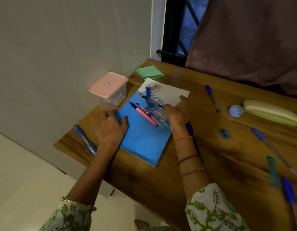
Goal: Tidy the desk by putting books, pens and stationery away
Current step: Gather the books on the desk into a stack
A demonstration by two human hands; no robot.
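— Sleeves aside, what are the hands doing?
— Left hand point(111, 125) grips the left edge of the blue book point(144, 130) near the desk's point(211, 147) left edge; right hand point(177, 112) lies spread, fingers straight, on its right side.
— Risk?
— Pink pen point(146, 116) and upright blue pen point(149, 101) rest loose on the cover. Tilting the book would probably roll them off the desk edge.

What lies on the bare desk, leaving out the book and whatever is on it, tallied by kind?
Pens: 6 (teal one blurred)
Sharpener: 1
Yellow pouch: 1
Round blue object: 1
Pink-lidded box: 1
Green folded sheet: 1
Total: 11
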